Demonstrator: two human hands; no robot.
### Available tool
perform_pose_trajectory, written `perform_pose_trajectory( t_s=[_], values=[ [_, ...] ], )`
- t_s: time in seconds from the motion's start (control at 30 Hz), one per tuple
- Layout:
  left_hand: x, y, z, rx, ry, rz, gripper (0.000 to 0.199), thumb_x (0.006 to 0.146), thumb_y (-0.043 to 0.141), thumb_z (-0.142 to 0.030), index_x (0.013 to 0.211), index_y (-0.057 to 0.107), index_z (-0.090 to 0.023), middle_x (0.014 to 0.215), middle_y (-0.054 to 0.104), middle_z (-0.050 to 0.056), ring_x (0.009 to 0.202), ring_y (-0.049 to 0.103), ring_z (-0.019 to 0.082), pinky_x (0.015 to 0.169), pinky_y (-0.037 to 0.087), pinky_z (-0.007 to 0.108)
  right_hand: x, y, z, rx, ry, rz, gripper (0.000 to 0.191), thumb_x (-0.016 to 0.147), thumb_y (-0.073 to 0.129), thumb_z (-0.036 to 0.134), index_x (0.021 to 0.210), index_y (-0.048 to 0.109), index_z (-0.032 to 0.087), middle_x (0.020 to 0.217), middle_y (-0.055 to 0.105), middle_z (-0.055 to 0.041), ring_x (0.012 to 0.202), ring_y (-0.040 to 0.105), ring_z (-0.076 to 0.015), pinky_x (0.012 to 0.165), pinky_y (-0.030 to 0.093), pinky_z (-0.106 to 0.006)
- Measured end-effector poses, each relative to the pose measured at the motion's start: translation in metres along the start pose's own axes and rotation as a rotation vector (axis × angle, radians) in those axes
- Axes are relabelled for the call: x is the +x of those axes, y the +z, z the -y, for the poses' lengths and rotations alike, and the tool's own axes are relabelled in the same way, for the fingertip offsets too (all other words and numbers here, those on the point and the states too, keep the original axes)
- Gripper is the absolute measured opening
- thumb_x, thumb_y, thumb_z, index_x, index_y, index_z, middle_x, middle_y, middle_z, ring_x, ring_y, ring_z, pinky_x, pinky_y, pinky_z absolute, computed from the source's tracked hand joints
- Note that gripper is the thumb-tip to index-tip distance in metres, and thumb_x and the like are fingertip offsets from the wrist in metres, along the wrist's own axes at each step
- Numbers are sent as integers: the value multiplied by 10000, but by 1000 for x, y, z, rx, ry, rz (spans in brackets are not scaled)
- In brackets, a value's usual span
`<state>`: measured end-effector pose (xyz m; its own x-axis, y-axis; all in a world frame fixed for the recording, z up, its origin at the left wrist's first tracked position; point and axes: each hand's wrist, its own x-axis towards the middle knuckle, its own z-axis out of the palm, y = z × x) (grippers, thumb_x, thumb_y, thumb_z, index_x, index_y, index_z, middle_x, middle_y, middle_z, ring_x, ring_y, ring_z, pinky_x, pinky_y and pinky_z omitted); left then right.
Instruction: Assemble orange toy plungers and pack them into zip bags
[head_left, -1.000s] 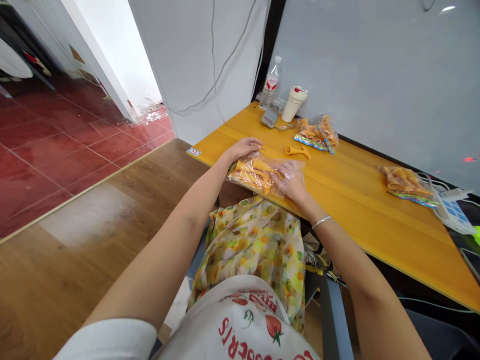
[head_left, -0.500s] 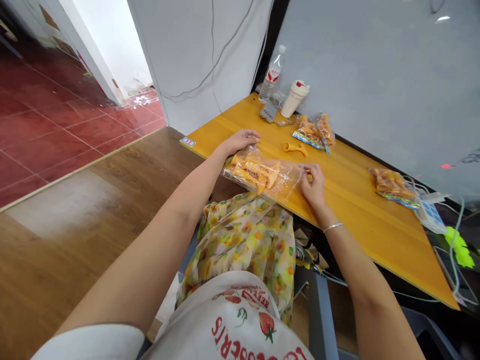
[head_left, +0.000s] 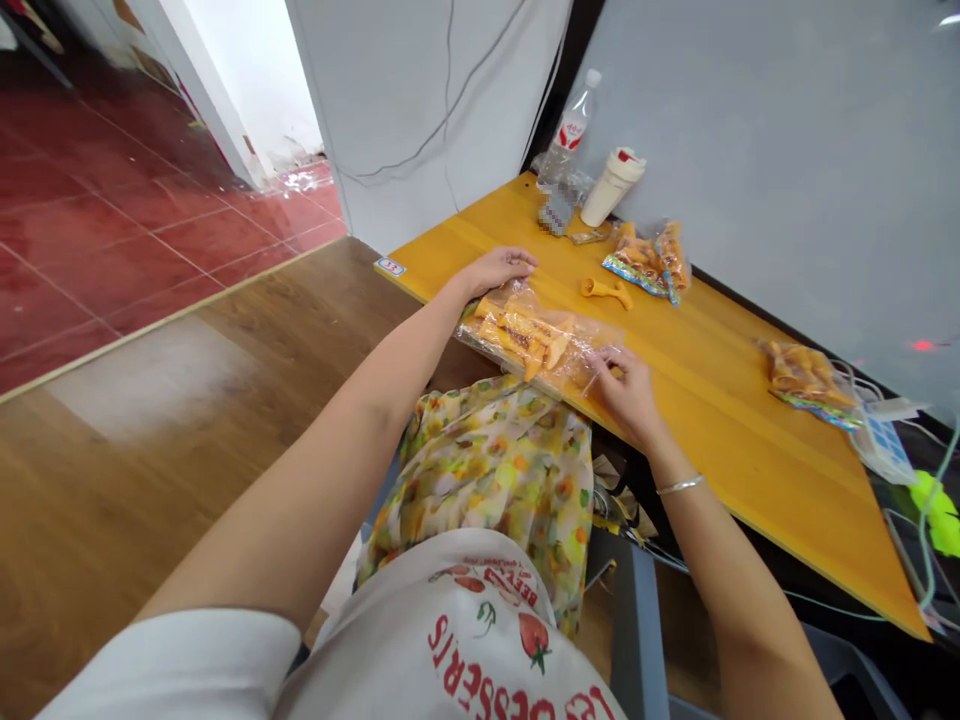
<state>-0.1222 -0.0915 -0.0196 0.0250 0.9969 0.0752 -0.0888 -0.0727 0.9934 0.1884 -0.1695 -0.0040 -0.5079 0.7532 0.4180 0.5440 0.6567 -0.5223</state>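
Note:
A clear plastic bag (head_left: 589,335) of yellow-orange, pipe-shaped pieces lies flat at the table's near edge. My right hand (head_left: 628,392) pinches the bag's right end between thumb and fingertips. At the bag's far left edge, my left hand (head_left: 501,270) rests with loosely bent fingers, not wrapped round anything; whether the fingertips press on the film is hard to tell. One loose yellow-orange pipe-shaped piece (head_left: 606,292) lies on the table just beyond the bag.
Filled bags (head_left: 645,262) lie at the back of the yellow table (head_left: 720,430), beside a white cup (head_left: 611,188) and a plastic bottle (head_left: 568,135). Another filled bag (head_left: 808,380) sits at right near a white power strip (head_left: 885,440) and cables.
My right hand has drawn slightly down and inward along the bag's right end, now pinching the film. My left hand stays by the bag's far left edge. The camera view has shifted slightly.

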Motion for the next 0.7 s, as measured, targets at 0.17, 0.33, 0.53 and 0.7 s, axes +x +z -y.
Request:
perform_pose_trajectory(
  t_s=[0.17, 0.33, 0.53, 0.7],
  values=[
    [0, 3, -2, 13, -5, -6, 105, 831, 694, -92, 930, 665, -111, 630, 613, -26, 589, 551, 79, 654, 406, 218, 45, 35, 50, -193, -290, 236, 331, 999, 541, 393, 1225, 684, 197, 1236, 709, -123, 1153, 648, -262, 1026, 518, -423],
    [-2, 6, -5, 75, -12, 3, 50, 834, 698, -98, 874, 672, -115, 559, 539, -51, 504, 443, 65, 578, 331, 229, 56, 44, 65, -454, -324, 279, 405, 1018, 501, 337, 1360, 619, 155, 1259, 707, -152, 1134, 668, -306, 979, 535, -449],
    [-1, 5, -3, 153, 27, -19, 40, 831, 711, -127, 865, 703, -107, 553, 488, -47, 488, 365, 68, 571, 284, 256, -3, -11, 33, -427, -149, 172, 513, 978, 516, 407, 1456, 536, 222, 1149, 723, -134, 903, 696, -268, 784, 564, -404],
    [0, 3, -2, 155, 58, -21, 93, 787, 757, -171, 842, 699, -123, 558, 468, -62, 494, 354, 55, 572, 289, 241, -34, -51, 5, -3, 155, -43, 758, 847, 669, 421, 1524, 369, 260, 770, 568, 38, 471, 461, -107, 453, 418, -255]
  ],
)
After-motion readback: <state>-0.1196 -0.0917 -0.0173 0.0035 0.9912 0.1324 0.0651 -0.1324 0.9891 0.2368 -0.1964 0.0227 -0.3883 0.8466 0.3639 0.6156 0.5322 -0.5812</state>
